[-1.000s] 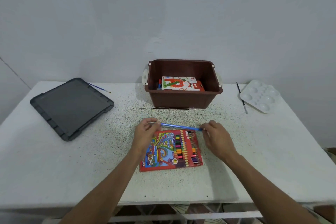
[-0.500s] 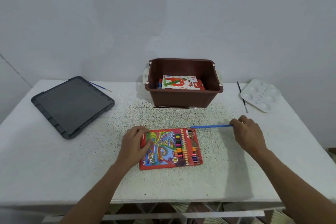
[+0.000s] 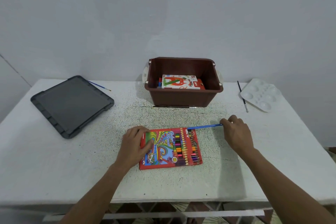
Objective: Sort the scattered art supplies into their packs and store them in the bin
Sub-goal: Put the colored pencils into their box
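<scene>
on the white table [image 3: 72, 169], your left hand [image 3: 135, 144] grips the left edge of the flat red cardboard colour-pencil pack [image 3: 171, 148], thumb on top; your right hand [image 3: 236, 132] pinches a thin blue pencil [image 3: 204, 126], tip at the pack's far-right corner.

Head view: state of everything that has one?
bin, open, oil pastels box inside
grey lid, off, flat on table
colour pencil pack, flat, left hand holds its left end
blue pencil, pinched by right hand, tip at pack's far right corner
palette, wells empty
</scene>
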Demonstrator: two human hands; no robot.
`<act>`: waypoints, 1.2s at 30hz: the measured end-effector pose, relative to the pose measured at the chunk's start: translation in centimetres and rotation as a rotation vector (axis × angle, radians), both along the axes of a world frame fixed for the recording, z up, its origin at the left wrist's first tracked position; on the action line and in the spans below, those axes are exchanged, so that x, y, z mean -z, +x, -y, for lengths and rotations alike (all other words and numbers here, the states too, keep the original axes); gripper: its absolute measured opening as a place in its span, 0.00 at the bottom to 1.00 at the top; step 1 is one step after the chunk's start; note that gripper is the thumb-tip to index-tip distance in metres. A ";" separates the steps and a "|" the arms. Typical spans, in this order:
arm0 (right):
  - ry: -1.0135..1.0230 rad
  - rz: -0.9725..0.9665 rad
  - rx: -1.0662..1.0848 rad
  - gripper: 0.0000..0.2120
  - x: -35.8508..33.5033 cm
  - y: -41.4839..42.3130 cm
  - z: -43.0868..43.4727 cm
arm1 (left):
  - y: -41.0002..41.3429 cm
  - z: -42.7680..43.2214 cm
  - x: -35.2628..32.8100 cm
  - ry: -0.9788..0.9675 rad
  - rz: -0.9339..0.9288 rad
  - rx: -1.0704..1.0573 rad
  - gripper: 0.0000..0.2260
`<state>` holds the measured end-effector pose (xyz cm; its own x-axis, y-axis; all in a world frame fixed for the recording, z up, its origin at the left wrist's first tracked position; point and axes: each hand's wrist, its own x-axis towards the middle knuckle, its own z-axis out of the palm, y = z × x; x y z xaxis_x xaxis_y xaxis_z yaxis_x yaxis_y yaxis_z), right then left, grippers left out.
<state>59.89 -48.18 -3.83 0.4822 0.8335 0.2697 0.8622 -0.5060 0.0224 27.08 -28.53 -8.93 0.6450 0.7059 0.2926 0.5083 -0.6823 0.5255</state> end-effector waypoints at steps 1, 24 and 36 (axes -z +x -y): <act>0.004 -0.004 0.006 0.10 0.2 -0.4 -0.3 | 0.0 0.0 0.0 0.001 -0.005 0.000 0.21; 0.235 -0.332 -0.196 0.22 2.6 -10.5 -3.3 | 0.0 -0.1 0.3 0.027 -0.016 0.012 0.24; 0.086 -0.354 -0.152 0.24 3.4 -8.7 -1.7 | -0.1 0.2 0.1 0.052 -0.038 0.043 0.25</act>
<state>51.20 -46.43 -7.27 0.4302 0.8843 0.1813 0.8746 -0.3586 -0.3263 26.97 -28.74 -9.03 0.6856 0.6621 0.3027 0.4969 -0.7295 0.4700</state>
